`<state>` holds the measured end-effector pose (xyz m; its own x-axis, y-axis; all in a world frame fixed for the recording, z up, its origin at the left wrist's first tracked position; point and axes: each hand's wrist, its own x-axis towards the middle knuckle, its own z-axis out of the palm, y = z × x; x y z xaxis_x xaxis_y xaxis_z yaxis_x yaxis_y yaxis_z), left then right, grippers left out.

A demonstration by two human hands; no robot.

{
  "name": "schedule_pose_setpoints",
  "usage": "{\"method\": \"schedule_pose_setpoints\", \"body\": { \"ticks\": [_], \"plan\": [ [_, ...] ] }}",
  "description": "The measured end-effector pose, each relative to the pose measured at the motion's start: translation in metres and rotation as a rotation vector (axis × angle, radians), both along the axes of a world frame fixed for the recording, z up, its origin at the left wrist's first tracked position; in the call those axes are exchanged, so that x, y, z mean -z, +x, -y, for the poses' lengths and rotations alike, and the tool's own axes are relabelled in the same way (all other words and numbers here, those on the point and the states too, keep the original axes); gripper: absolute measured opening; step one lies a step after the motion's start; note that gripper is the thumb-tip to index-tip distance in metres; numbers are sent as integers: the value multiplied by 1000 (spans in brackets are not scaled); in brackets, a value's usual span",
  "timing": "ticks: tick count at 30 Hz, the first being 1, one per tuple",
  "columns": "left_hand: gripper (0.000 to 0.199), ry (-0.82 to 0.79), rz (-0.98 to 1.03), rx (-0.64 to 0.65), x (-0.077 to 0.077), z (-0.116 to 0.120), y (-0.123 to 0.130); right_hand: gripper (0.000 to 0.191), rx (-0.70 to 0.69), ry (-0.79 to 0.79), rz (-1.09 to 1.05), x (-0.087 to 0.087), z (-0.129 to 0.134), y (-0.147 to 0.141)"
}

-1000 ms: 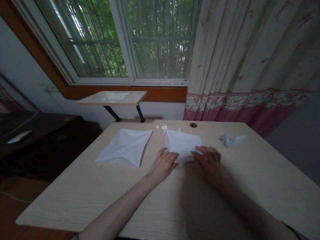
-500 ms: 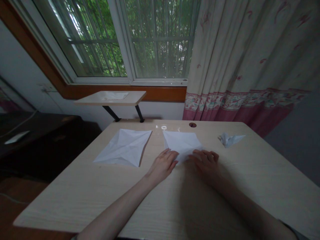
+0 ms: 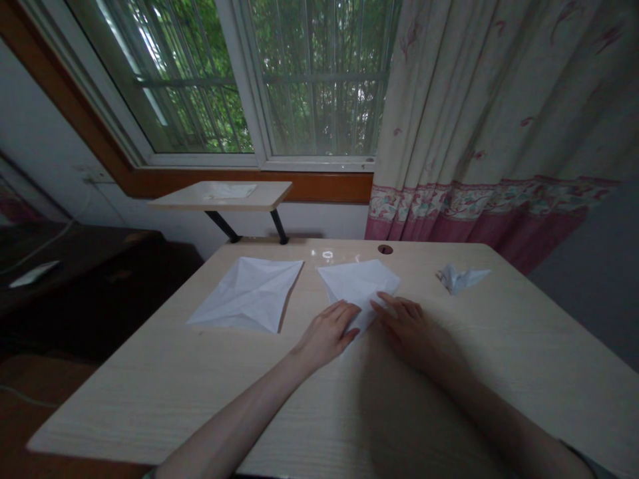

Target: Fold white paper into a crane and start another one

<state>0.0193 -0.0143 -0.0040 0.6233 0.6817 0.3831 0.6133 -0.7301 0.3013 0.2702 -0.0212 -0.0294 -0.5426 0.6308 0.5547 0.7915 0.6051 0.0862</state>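
Observation:
A white sheet of paper [image 3: 357, 279], partly folded, lies on the table in front of me, with a narrow lower corner pointing toward me. My left hand [image 3: 332, 329] is closed on its lower left side, the thumb near that corner and the fingers over the paper. On the right side of the sheet, my right hand [image 3: 403, 322] rests with its fingers stretched out and their tips touching the surface. Both hands and their shadow hide part of the lower folds.
Left of my hands, a creased white paper [image 3: 254, 293] lies spread out. A small folded paper piece [image 3: 459, 278] sits at the right. At the back left, a raised shelf [image 3: 269, 193] on black supports carries another white paper [image 3: 232, 191]. The table [image 3: 299, 426] has a round hole cover [image 3: 385, 249].
The sheet under my hands has turned, and its lower corner now points toward me. My right hand has shifted slightly left, its fingers straighter. The other papers have not moved.

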Motion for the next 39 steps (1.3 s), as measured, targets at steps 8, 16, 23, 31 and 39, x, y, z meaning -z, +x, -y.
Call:
{"method": "schedule_pose_setpoints", "body": {
  "ticks": [8,16,23,31,39],
  "plan": [
    [18,36,44,89,9,-3,-1,57,-83,-53,-74,5,-4,-5],
    [17,69,3,57,4,-4,-1,54,-135,-92,-80,5,-6,-4],
    [28,99,-65,-10,5,-2,-1,47,-130,-87,-32,3,-4,-3],
    [28,126,-136,-2,6,-1,0,46,-125,-130,42,-4,-1,-2],
    [26,134,-108,24,5,-2,0,38,-143,-93,62,-4,-1,-4]
  ]
}}
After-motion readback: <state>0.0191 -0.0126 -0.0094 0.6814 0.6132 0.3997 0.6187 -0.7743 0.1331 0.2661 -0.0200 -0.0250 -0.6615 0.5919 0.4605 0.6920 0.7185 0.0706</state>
